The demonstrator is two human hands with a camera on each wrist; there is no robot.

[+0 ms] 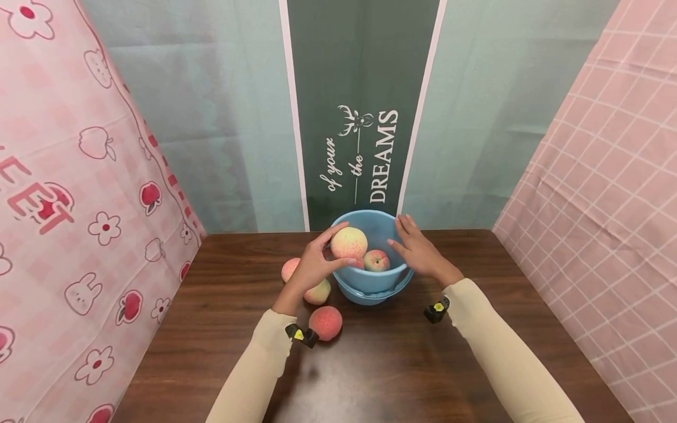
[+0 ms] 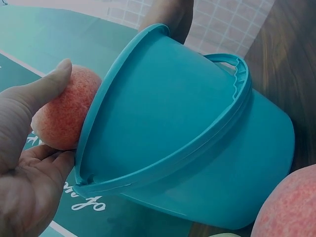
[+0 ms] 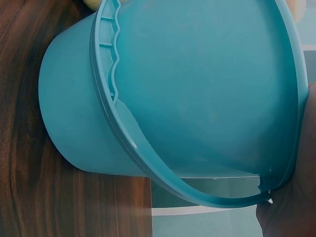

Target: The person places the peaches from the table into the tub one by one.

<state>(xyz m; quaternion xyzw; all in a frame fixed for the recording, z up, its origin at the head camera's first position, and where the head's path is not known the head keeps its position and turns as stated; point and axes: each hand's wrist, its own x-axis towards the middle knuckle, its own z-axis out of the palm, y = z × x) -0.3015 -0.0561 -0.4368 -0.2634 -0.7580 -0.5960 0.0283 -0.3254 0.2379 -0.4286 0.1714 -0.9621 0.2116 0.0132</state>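
Note:
A blue bucket (image 1: 370,282) stands on the table, its handle hanging down across the front. My left hand (image 1: 319,261) grips a pale yellow and pink peach (image 1: 349,243) at the bucket's left rim, thumb on one side and fingers on the other. Inside the bucket lies another peach (image 1: 376,261), with part of one more showing beside it. My right hand (image 1: 420,251) rests against the right rim with its fingers extended. In the left wrist view the held peach (image 2: 69,108) is level with the rim; the bucket wall hides the contents.
To the left of the bucket, on the brown wooden table (image 1: 402,370), lie a red peach (image 1: 325,324), a yellowish peach (image 1: 318,292) and a pink peach (image 1: 290,269) partly behind my left forearm. Cloth curtains (image 1: 222,117) hang behind and on both sides.

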